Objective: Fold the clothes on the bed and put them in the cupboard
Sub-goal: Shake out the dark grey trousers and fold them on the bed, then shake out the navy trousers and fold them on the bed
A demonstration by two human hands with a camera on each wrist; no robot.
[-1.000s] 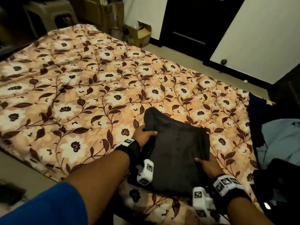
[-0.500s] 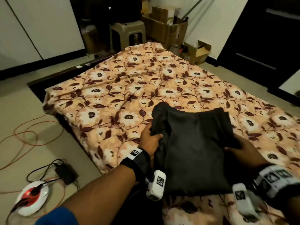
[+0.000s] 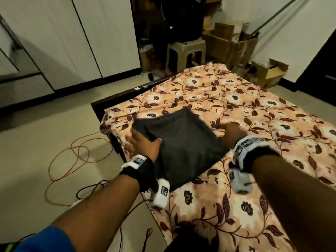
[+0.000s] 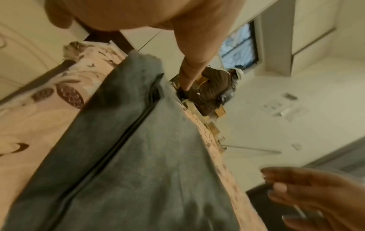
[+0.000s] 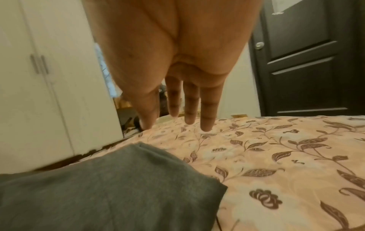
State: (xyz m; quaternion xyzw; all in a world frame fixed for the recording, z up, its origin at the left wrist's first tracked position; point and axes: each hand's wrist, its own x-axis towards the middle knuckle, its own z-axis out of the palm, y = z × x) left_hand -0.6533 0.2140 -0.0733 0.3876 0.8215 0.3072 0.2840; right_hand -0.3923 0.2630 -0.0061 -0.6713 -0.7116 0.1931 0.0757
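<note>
A folded dark grey garment [image 3: 183, 144] lies flat on the floral bed sheet [image 3: 258, 113], near the bed's left corner. My left hand [image 3: 143, 142] is at its left edge, fingers spread, with the thumb lying over the cloth. In the left wrist view the thumb [image 4: 191, 68] points straight out above the grey garment [image 4: 138, 156]. My right hand [image 3: 231, 130] hovers just off the garment's right edge, and its fingers [image 5: 189, 107] hang straight above the sheet [image 5: 276, 156], holding nothing. White cupboard doors [image 3: 54, 42] stand to the left across the floor.
An orange cable [image 3: 72, 151] and black wires [image 3: 91, 188] lie looped on the floor left of the bed. A plastic stool [image 3: 187, 53] and cardboard boxes [image 3: 231, 39] stand beyond the bed's far end. A dark door [image 5: 306, 62] is on the right.
Both hands gripped the garment's sides before; now their fingers are straight and off its edges. The garment has moved toward the bed's left corner, and the head view has swung left.
</note>
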